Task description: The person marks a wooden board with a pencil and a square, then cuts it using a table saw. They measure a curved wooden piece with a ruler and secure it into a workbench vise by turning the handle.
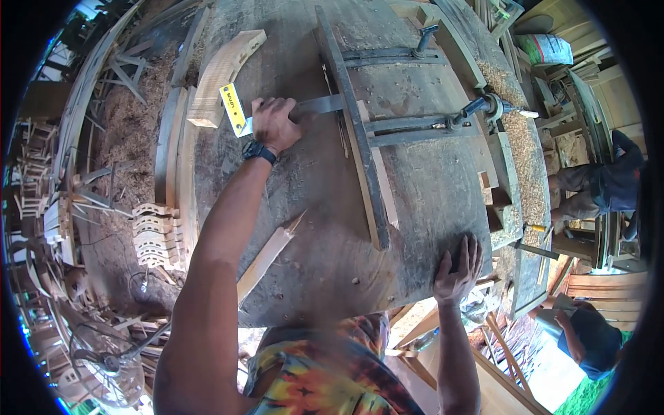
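my left hand point(274, 123) was clenched on the flat steel blade point(319, 104) butted to the long rail point(353, 131), my right hand point(456, 268) lay open on the bench point(325, 249), so with the bar clamps point(415, 124) already set, i judged the checking barely begun.

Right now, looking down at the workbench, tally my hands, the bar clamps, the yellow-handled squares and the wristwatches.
Hands: 2, left hand and right hand
Bar clamps: 2
Yellow-handled square: 1
Wristwatch: 1
Total: 6
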`<move>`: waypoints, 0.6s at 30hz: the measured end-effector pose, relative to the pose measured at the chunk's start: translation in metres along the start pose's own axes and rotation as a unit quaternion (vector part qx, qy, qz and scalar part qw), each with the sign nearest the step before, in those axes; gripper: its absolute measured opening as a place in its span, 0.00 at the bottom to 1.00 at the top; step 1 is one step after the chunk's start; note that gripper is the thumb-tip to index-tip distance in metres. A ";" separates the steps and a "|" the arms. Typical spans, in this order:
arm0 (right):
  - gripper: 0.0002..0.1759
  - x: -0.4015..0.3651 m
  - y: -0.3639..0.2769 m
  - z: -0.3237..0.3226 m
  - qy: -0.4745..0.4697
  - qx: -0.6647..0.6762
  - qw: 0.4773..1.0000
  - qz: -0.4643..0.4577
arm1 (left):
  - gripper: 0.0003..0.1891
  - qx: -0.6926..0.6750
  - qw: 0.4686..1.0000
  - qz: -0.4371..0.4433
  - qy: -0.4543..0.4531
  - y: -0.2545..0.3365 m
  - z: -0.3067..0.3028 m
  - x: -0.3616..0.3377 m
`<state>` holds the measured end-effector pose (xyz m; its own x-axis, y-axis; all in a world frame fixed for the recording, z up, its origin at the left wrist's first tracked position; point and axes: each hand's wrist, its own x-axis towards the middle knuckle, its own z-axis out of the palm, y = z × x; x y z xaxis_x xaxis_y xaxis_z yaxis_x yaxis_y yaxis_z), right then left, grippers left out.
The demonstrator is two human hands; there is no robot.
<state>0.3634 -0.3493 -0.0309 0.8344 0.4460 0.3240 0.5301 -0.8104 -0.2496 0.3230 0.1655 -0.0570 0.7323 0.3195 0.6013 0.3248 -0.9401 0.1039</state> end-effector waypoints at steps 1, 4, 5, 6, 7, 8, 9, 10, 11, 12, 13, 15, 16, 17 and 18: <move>0.30 0.001 0.000 0.000 0.001 0.002 1.000 -0.002 | 0.25 0.001 1.000 0.006 -0.002 0.000 0.000 0.000; 0.31 -0.002 0.003 0.001 -0.009 0.001 1.000 0.003 | 0.25 0.004 1.000 0.006 -0.007 0.001 0.001 -0.001; 0.31 -0.002 0.003 0.001 -0.009 0.001 1.000 0.002 | 0.25 0.005 1.000 0.006 -0.006 0.000 0.001 -0.001; 0.31 -0.002 0.002 0.000 -0.012 -0.001 1.000 0.002 | 0.24 0.004 1.000 0.011 -0.001 0.000 0.001 -0.002; 0.31 -0.002 0.002 -0.001 -0.015 -0.003 1.000 0.002 | 0.24 0.002 1.000 0.016 0.005 0.000 0.002 -0.001; 0.31 -0.003 0.002 -0.001 -0.015 -0.003 1.000 0.001 | 0.24 0.002 1.000 0.016 0.006 0.001 0.001 -0.001; 0.31 -0.003 0.002 -0.001 -0.017 -0.005 1.000 0.001 | 0.24 0.002 1.000 0.015 0.004 0.001 0.001 -0.001; 0.32 -0.003 0.002 -0.001 -0.018 -0.006 1.000 0.000 | 0.24 0.002 1.000 0.015 0.003 0.000 0.001 -0.002; 0.32 -0.003 0.003 0.000 -0.018 -0.005 1.000 -0.002 | 0.24 0.004 1.000 0.014 0.005 -0.001 0.002 -0.002; 0.31 -0.003 0.003 0.000 -0.014 -0.005 1.000 -0.007 | 0.24 0.004 1.000 0.018 0.010 -0.001 0.002 -0.002; 0.31 -0.003 0.003 0.000 -0.010 -0.006 1.000 -0.011 | 0.25 0.004 1.000 0.022 0.016 -0.002 0.003 -0.002; 0.31 0.002 0.005 -0.006 -0.020 0.001 1.000 -0.020 | 0.25 -0.003 1.000 0.021 0.006 -0.001 0.006 -0.002; 0.31 0.011 0.005 -0.007 -0.029 0.012 0.999 -0.034 | 0.25 -0.003 1.000 0.018 -0.002 -0.003 0.005 -0.002; 0.31 0.024 0.005 -0.006 -0.031 0.013 0.999 -0.035 | 0.25 -0.002 1.000 0.017 -0.004 -0.004 0.004 -0.002; 0.31 0.045 0.008 -0.005 -0.060 0.103 0.993 -0.018 | 0.25 0.003 1.000 0.020 0.004 -0.003 0.004 -0.002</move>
<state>0.4045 -0.3377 -0.0136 0.8195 0.5254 0.2289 0.5697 -0.7036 -0.4247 0.3226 0.1682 -0.0621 0.7401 0.2811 0.6110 0.2997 -0.9511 0.0745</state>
